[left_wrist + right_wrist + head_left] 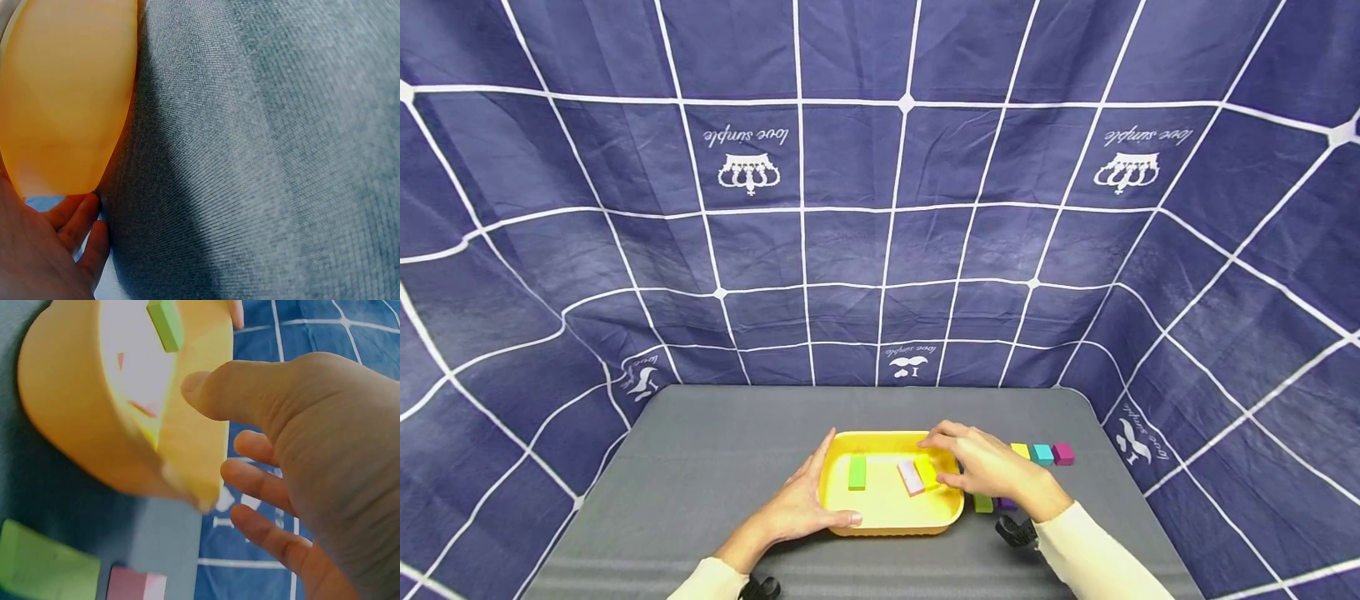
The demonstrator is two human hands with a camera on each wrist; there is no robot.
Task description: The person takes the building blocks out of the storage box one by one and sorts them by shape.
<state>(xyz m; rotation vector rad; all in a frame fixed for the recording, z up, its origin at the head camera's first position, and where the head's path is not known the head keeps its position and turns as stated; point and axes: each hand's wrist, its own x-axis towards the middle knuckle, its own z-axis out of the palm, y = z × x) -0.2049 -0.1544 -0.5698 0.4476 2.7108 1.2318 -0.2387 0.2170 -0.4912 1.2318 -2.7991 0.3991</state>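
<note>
The left hand [801, 504] is gripping a rounded yellow plastic tray [898, 529]; the right hand [988, 462], fingers spread, is reaching over its opposite end, perhaps touching the rim. Between the hands, a rectangular green block [857, 472], pink block [911, 477] and yellow block [927, 472] are lying inside.

Smooth plastic tub [69, 94], ribbed cloth [281, 156]

a grey table [722, 450] carries a yellow tray [891, 531] and coloured blocks [1042, 454].
</note>
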